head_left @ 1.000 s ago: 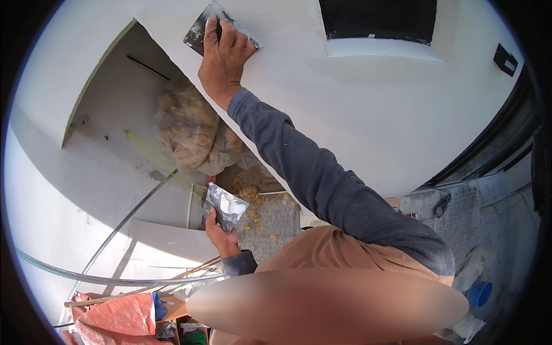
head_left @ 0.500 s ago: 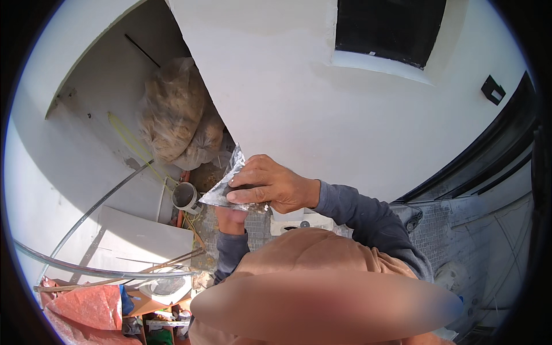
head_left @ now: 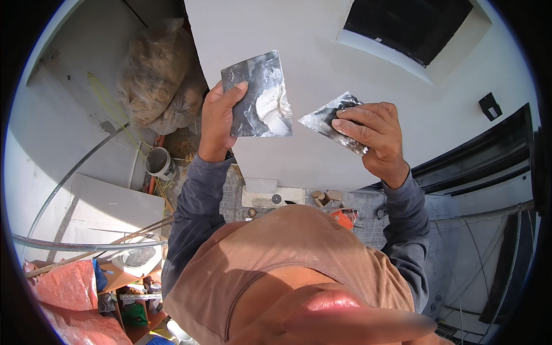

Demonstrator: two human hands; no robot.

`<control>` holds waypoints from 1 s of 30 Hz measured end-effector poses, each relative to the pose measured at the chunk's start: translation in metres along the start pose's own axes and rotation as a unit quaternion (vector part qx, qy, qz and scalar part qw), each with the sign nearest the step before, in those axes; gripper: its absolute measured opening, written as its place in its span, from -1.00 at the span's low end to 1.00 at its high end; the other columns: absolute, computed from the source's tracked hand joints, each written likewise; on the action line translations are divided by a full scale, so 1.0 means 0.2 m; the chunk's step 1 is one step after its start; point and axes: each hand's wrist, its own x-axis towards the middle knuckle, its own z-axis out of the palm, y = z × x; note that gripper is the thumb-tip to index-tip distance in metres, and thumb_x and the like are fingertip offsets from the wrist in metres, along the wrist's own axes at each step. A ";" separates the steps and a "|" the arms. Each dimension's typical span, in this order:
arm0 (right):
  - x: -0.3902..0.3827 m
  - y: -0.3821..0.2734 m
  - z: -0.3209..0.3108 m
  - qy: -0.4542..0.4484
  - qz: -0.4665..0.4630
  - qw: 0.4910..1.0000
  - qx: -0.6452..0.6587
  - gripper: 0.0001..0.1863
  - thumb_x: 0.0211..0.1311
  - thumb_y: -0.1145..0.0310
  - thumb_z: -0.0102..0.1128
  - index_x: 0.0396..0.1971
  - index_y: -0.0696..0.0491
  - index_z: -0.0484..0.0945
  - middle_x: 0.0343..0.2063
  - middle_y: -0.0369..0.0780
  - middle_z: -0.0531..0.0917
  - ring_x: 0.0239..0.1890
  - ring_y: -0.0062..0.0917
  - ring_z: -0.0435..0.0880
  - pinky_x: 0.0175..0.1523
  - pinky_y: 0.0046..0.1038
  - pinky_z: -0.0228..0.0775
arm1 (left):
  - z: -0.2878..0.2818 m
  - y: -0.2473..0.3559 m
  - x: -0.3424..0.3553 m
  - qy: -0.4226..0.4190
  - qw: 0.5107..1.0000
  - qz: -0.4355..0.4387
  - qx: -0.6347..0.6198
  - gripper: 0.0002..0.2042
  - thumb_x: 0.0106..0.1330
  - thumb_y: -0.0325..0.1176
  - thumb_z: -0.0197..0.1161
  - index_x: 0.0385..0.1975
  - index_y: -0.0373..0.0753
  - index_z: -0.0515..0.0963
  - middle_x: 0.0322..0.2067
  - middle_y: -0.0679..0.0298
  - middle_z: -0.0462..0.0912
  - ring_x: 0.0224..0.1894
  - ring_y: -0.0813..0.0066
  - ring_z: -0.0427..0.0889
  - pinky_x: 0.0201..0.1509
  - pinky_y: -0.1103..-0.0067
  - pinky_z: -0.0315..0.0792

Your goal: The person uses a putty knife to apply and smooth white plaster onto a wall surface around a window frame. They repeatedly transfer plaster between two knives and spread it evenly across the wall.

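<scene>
My left hand (head_left: 218, 118) grips a dark, squarish metal plate (head_left: 244, 121), its thumb over the face. A thick lump of white paste (head_left: 270, 106) sticks to the plate's right half. To the right, my right hand (head_left: 376, 138) is closed on a dark trowel (head_left: 322, 121), tilted and smeared with white, fingers over its handle. The two tools are apart, both in front of the white wall (head_left: 270, 155).
A dark window recess (head_left: 405, 31) is at upper right, plastic sacks (head_left: 152, 80) and a bucket (head_left: 158, 161) at left. Metal rails (head_left: 75, 172), a white board (head_left: 115, 207) and red sheeting (head_left: 66, 287) lie lower left. A dark sliding frame (head_left: 471, 172) lines the right.
My right hand came down from high on the wall to the left-hand plate, then moved right, apart from it. My left hand has risen with the plate. The view has shifted too.
</scene>
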 end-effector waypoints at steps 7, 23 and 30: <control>0.12 0.02 -0.10 -0.142 -0.070 0.984 -0.082 -0.54 -0.06 0.64 0.31 -0.13 -0.16 0.78 -0.13 -0.44 0.76 -0.06 -0.49 0.65 0.08 -0.30 0.24 | 0.18 -0.06 0.08 -0.073 0.994 -0.073 0.041 -0.79 0.43 -0.42 0.18 -0.06 -0.38 0.58 -0.21 0.24 0.71 -0.27 0.57 0.71 -0.16 0.59 0.62; 0.31 0.69 -0.19 0.170 -0.119 0.922 -0.328 -0.43 -0.01 0.68 0.33 0.02 -0.18 0.74 -0.08 -0.39 0.76 -0.11 -0.46 0.66 -0.06 -0.39 0.42 | -0.09 -0.08 0.57 -0.077 0.988 0.126 -0.041 -0.74 0.53 -0.35 0.16 0.06 -0.37 0.59 -0.10 0.27 0.72 -0.14 0.56 0.70 0.01 0.58 0.58; 0.82 0.84 -0.34 0.287 -0.188 0.844 -0.413 -0.45 -0.01 0.61 0.33 0.05 -0.14 0.72 -0.11 -0.38 0.75 -0.22 -0.48 0.67 -0.15 -0.44 0.53 | -0.14 -0.06 0.91 -0.066 0.974 0.217 0.009 -0.72 0.54 -0.29 0.16 0.03 -0.36 0.61 -0.11 0.34 0.70 -0.10 0.64 0.61 0.10 0.62 0.45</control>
